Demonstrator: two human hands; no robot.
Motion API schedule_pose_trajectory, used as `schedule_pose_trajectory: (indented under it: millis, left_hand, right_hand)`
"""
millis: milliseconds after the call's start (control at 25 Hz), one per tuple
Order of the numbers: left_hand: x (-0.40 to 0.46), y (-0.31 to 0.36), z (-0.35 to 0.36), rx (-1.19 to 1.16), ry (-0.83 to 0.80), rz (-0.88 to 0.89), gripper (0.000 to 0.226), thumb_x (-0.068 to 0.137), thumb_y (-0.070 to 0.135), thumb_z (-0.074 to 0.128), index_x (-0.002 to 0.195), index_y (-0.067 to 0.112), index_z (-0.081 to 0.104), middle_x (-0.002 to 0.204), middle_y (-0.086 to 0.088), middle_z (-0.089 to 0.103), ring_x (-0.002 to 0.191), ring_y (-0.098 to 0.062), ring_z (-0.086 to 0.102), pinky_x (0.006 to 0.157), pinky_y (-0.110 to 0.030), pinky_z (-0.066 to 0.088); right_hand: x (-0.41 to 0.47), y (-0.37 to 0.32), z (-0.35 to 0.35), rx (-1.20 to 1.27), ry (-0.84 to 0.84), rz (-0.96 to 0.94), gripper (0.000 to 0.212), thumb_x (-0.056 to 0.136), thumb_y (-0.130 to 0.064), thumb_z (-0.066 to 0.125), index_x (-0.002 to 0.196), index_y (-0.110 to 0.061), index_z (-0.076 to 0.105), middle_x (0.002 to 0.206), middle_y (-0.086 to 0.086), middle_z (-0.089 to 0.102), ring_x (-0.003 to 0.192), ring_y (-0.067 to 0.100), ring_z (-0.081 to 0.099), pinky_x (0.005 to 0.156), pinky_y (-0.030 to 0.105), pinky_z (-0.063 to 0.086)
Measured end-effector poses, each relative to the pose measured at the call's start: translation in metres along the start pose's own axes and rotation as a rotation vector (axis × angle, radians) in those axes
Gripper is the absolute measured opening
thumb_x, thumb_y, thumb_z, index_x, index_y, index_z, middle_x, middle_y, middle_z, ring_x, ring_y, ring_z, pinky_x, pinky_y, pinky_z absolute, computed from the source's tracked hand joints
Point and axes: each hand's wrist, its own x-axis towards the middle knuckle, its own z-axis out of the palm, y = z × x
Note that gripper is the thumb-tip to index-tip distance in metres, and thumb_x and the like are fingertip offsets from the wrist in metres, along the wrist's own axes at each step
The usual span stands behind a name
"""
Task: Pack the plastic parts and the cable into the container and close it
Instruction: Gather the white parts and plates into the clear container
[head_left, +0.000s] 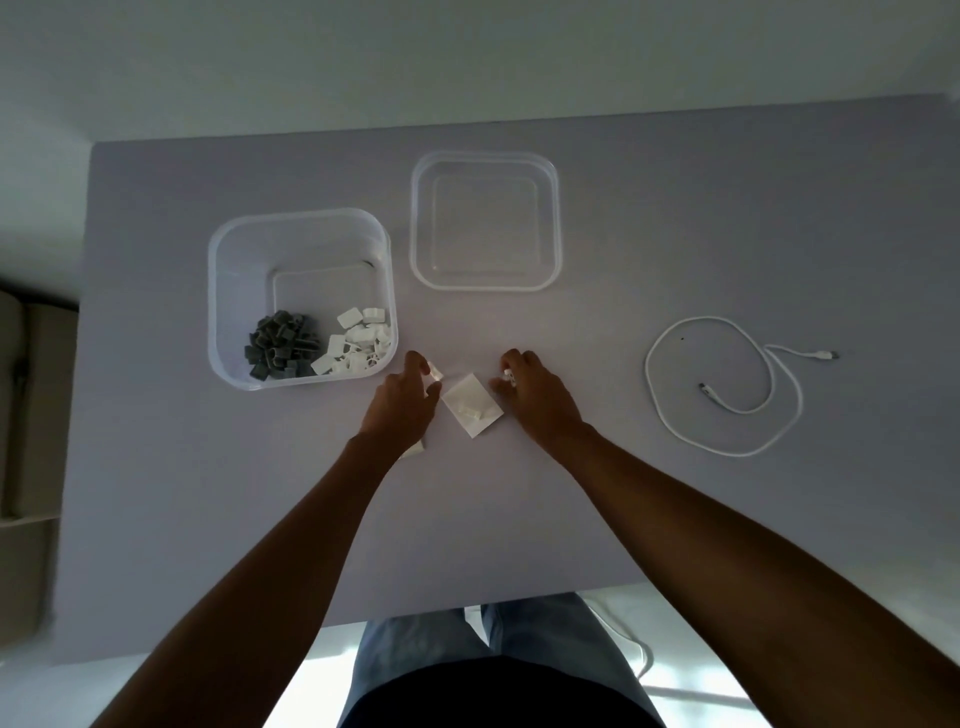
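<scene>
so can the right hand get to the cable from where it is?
Probably yes. The right hand sits on the table with bare surface between it and the coiled white cable to its right. It seems to hold a small white part, so it may need to drop that first.

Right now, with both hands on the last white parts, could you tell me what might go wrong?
A white piece lies half hidden under the left hand's wrist and could be missed. The container sits close beside that hand, so a careless swing might knock it. The cable lies in wide loops; unless coiled tighter, it may stop the lid closing.
</scene>
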Motion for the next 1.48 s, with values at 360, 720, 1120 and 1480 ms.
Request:
schedule_pose_trajectory:
  millis: [360, 720, 1120, 1480]
  left_hand:
    - [0.006, 0.001, 0.005, 0.121, 0.056, 0.058, 0.049, 0.097, 0.032, 0.053, 0.138, 0.02, 0.029, 0.086, -0.024, 0.067, 0.078, -0.044, 0.066, 0.07, -0.049, 0.055]
    - [0.018, 0.006, 0.004, 0.139, 0.062, 0.05, 0.037, 0.097, 0.034, 0.051, 0.122, 0.01, 0.038, 0.088, -0.026, 0.066, 0.081, -0.046, 0.065, 0.065, -0.048, 0.054]
    - [-0.033, 0.03, -0.026, -0.322, -0.06, -0.091, 0.038, 0.096, 0.043, 0.053, 0.117, 0.013, 0.048, 0.095, -0.004, 0.06, 0.082, -0.02, 0.06, 0.069, -0.029, 0.043]
    - [-0.03, -0.011, -0.108, -0.861, 0.021, -0.149, 0.037, 0.101, 0.038, 0.045, 0.07, 0.019, 0.045, 0.045, 0.003, 0.034, 0.036, -0.014, 0.028, 0.041, -0.023, 0.024]
  right_hand:
    - [0.003, -0.001, -0.009, 0.483, 0.11, 0.272, 0.015, 0.091, -0.015, 0.06, 0.083, -0.004, 0.066, 0.069, 0.002, 0.062, 0.059, 0.016, 0.055, 0.057, 0.026, 0.041]
    - [-0.03, -0.023, -0.001, 1.036, -0.006, 0.428, 0.037, 0.095, -0.03, 0.061, 0.061, -0.014, 0.055, 0.054, -0.003, 0.048, 0.043, 0.01, 0.036, 0.043, 0.025, 0.025]
    - [-0.037, -0.017, 0.028, -0.032, -0.036, 0.021, 0.022, 0.092, -0.027, 0.064, 0.105, -0.01, 0.069, 0.106, 0.012, 0.069, 0.096, 0.028, 0.065, 0.083, 0.036, 0.049]
    - [-0.03, -0.056, 0.018, 0.719, 0.032, 0.419, 0.021, 0.081, -0.015, 0.066, 0.06, -0.013, 0.066, 0.057, 0.002, 0.058, 0.054, 0.021, 0.053, 0.05, 0.027, 0.039]
